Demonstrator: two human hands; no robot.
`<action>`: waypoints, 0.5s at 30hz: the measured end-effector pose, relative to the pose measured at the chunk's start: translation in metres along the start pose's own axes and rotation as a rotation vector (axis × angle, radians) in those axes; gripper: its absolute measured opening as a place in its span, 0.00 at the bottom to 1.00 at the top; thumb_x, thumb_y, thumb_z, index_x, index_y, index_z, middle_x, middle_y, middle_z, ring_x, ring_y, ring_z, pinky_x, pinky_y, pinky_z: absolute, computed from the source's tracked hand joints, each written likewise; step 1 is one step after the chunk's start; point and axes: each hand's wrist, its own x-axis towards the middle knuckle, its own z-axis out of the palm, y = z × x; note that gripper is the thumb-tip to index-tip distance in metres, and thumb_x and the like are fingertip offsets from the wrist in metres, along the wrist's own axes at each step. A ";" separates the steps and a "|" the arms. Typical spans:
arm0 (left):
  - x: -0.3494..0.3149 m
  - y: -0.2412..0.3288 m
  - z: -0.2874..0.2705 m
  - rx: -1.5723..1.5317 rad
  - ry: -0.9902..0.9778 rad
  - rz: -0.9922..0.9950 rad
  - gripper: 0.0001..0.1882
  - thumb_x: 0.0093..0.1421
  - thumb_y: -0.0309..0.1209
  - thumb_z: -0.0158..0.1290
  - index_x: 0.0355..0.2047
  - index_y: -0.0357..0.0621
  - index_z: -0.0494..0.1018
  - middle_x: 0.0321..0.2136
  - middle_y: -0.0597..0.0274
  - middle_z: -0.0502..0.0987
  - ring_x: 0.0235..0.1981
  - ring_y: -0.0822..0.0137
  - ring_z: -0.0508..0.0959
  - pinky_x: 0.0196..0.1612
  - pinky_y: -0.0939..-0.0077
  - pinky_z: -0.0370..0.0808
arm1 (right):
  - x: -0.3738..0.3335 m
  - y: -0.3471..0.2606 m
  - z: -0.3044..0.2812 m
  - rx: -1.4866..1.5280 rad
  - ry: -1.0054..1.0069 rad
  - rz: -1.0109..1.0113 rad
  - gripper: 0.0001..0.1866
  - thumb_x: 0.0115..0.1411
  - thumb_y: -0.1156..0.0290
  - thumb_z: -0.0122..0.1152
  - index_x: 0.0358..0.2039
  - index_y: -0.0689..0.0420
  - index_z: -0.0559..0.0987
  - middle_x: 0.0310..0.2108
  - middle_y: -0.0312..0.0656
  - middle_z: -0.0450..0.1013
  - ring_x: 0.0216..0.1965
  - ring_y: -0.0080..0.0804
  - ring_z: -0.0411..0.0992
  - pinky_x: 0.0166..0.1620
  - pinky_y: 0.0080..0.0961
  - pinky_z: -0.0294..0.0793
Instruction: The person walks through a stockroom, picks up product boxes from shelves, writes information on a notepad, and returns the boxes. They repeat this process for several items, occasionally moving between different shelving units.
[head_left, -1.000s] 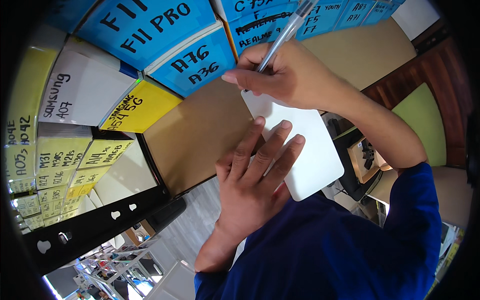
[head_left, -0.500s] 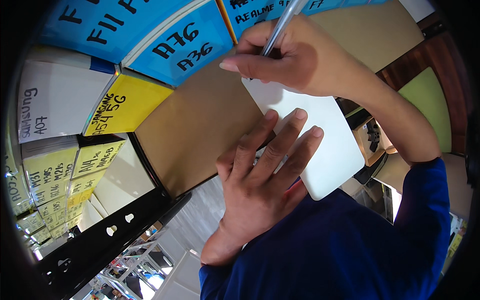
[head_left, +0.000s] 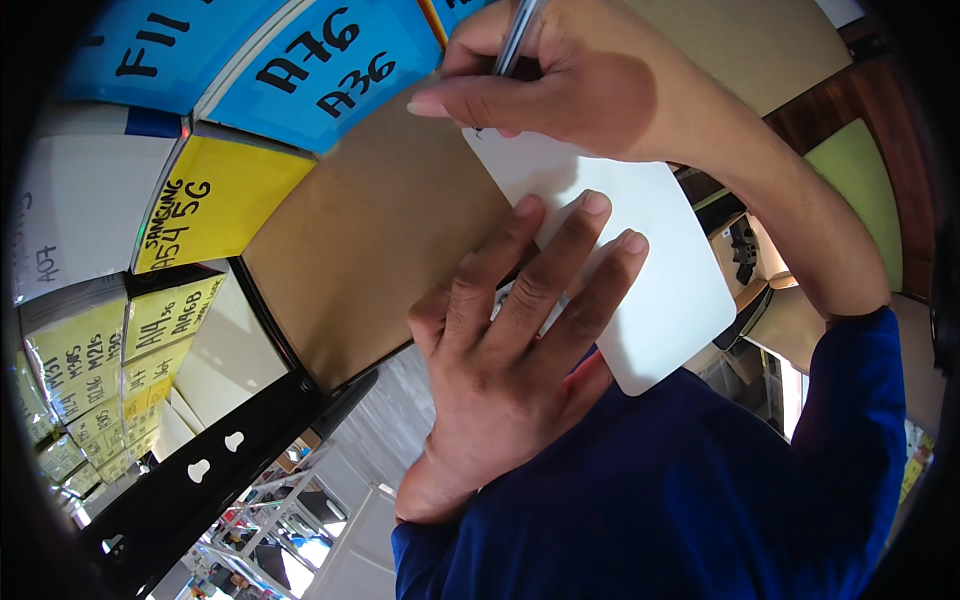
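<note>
My right hand (head_left: pixel 590 100) is closed in a writing grip around a slim silver-grey pen (head_left: pixel 519 35), at the upper end of a blank-looking white card (head_left: pixel 680 270) with rounded corners. A small dark mark shows on the card just below my right fingers; the pen's tip is hidden behind them. Palm down, my left hand (head_left: pixel 510 350) lies across the card's left edge with its fingers spread and fingertips on the white surface. Part of its thumb shows low by the card's near edge, the rest hidden. The card reaches past the brown shelf board (head_left: pixel 380 220) towards my torso.
Blue hand-lettered panels (head_left: pixel 300 75), a yellow one (head_left: pixel 225 195) and a white one (head_left: pixel 90 200) stand at the upper left. A black perforated metal upright (head_left: pixel 215 455) runs below them. At right are an open cardboard box (head_left: pixel 735 250) and a green surface (head_left: pixel 860 200).
The whole view has shifted, so the shelf and labelled panels sit further left and up. Both hands keep their grip and pose, with the right hand still at the card's upper end.
</note>
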 end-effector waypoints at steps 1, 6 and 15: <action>0.000 0.000 0.000 0.000 0.001 0.002 0.28 0.53 0.42 0.67 0.58 0.69 0.85 0.65 0.76 0.79 0.66 0.67 0.74 0.61 0.67 0.60 | 0.003 0.005 -0.003 0.032 -0.033 0.026 0.17 0.69 0.63 0.67 0.29 0.65 0.83 0.19 0.47 0.76 0.20 0.31 0.72 0.26 0.31 0.69; -0.001 -0.001 0.001 0.003 0.008 -0.001 0.29 0.53 0.41 0.66 0.58 0.69 0.85 0.65 0.75 0.79 0.67 0.67 0.74 0.61 0.67 0.59 | -0.001 0.001 -0.002 -0.040 -0.011 -0.085 0.16 0.70 0.64 0.65 0.30 0.65 0.83 0.19 0.45 0.76 0.21 0.29 0.72 0.27 0.32 0.69; -0.001 -0.001 0.001 0.002 0.003 -0.004 0.29 0.52 0.40 0.65 0.57 0.68 0.85 0.66 0.75 0.78 0.67 0.67 0.74 0.61 0.67 0.60 | 0.000 0.007 0.000 0.088 0.016 -0.065 0.15 0.71 0.66 0.63 0.29 0.64 0.81 0.18 0.43 0.73 0.21 0.28 0.68 0.27 0.31 0.66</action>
